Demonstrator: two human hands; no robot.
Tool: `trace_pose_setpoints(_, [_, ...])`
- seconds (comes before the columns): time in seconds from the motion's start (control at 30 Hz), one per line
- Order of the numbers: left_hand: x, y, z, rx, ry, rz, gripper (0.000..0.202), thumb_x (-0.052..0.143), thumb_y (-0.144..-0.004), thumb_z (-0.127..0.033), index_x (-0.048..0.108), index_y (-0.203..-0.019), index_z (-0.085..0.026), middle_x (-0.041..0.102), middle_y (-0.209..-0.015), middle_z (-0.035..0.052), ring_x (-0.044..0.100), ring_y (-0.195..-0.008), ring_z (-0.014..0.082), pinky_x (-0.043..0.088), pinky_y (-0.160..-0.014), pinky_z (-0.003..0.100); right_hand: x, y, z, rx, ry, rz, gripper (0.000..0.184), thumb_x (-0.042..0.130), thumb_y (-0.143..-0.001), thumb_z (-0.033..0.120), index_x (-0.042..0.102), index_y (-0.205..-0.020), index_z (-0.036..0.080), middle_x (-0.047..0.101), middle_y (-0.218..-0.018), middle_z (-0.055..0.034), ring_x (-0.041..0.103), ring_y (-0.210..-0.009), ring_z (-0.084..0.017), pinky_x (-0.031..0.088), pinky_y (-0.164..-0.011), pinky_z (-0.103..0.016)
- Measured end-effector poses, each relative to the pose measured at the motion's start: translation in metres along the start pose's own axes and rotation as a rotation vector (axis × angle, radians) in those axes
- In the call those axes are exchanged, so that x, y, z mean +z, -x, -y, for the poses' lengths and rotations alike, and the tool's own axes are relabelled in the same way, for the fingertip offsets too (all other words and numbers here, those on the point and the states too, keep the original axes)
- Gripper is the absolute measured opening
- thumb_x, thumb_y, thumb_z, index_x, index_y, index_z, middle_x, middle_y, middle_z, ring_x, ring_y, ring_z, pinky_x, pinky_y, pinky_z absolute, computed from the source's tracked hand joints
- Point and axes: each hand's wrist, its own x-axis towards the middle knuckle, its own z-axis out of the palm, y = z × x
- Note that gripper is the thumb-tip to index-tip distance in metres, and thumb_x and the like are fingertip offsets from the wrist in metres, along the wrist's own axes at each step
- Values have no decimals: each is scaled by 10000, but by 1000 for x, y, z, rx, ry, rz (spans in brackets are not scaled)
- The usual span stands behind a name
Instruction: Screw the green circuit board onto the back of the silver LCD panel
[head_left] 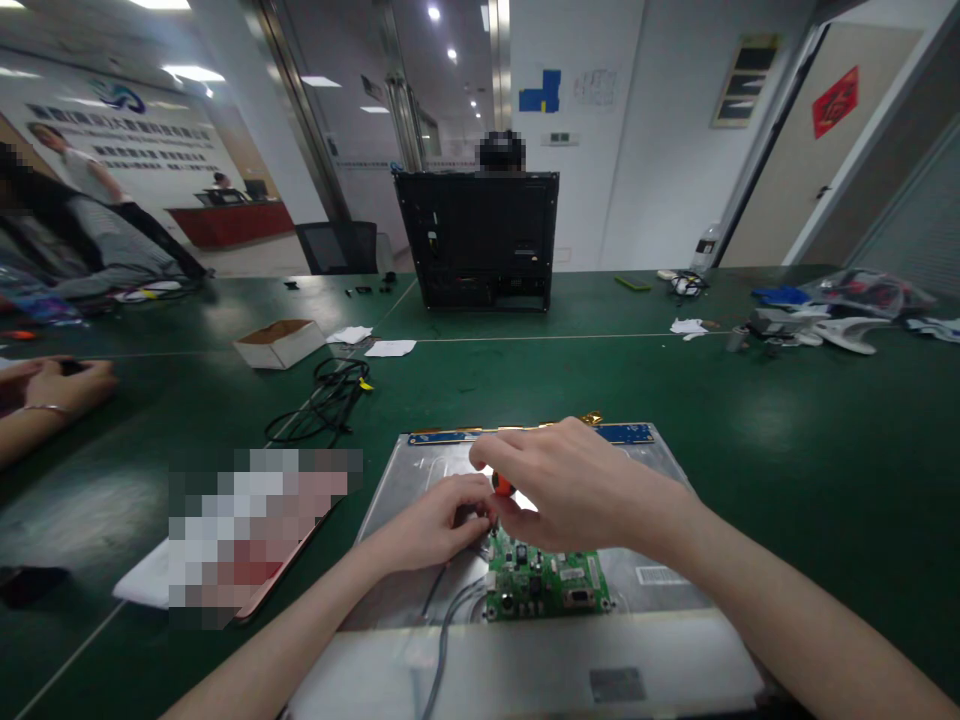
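A display panel [645, 590] lies back side up on the table in front of me, with a green circuit board [551, 580] on its metal back. My right hand [562, 485] is closed round a screwdriver [502, 484], of which only the orange and black handle shows; its tip is hidden. Close beside it, my left hand [454, 515] has its fingers curled together at the board's upper left corner. Whatever those fingers pinch is hidden. Grey cables [444, 640] run from the board's left side down over the panel. A blue strip board [630, 433] lines the panel's far edge.
Left of the panel lies a pink-edged phone-like item [300, 540], partly blurred out. Beyond it are a black cable coil [330, 395] and a white box [281, 345]. A black monitor [480, 240] stands opposite. Another person's hands [60, 395] are at far left; plastic bags [862, 292] lie far right.
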Motion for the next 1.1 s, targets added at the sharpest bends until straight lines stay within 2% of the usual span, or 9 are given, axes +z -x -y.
trace_pose_setpoints(0.27, [2,1,2,-56,-22,8,115,483,-835,-195,595,-833,-169,641,-816,35,583,-813,209,483,-725,296,-3,-2,-3,3,-8,63,133,533,-911,320,510,-958,198,674,-847,-25,552,-657,-127,192,-519,-263])
trace_pose_setpoints(0.4, [2,1,2,-59,-6,-8,101,488,-825,-184,585,-798,-173,647,-831,39,588,-795,205,480,-706,293,0,-2,-2,17,26,27,117,474,-934,298,505,-967,190,674,-841,-28,533,-616,-122,173,-502,-265])
trace_pose_setpoints(0.6, [1,0,-2,-28,12,9,121,462,-784,-135,576,-788,-178,643,-825,26,585,-791,197,474,-713,285,0,-1,0,-2,9,2,150,478,-862,230,483,-1001,177,654,-900,-38,519,-614,-119,168,-484,-264])
trace_pose_setpoints(0.8, [2,1,-1,-59,-36,5,128,475,-828,-185,601,-831,-170,637,-809,34,580,-804,206,482,-724,297,-2,-2,-2,-16,4,50,138,525,-904,313,502,-969,195,659,-868,-29,534,-654,-123,188,-510,-265])
trace_pose_setpoints(0.93, [3,2,2,-67,-27,1,120,499,-831,-188,612,-865,-170,649,-827,36,586,-819,210,488,-743,304,0,-1,-2,-17,33,25,115,474,-943,310,510,-946,200,655,-803,-9,513,-610,-118,176,-507,-264])
trace_pose_setpoints(1.1, [3,1,1,-64,1,10,131,488,-806,-161,608,-858,-166,645,-810,31,580,-777,195,487,-709,284,0,-1,0,-5,22,-9,118,476,-882,237,490,-986,183,660,-879,-25,504,-600,-113,173,-483,-261])
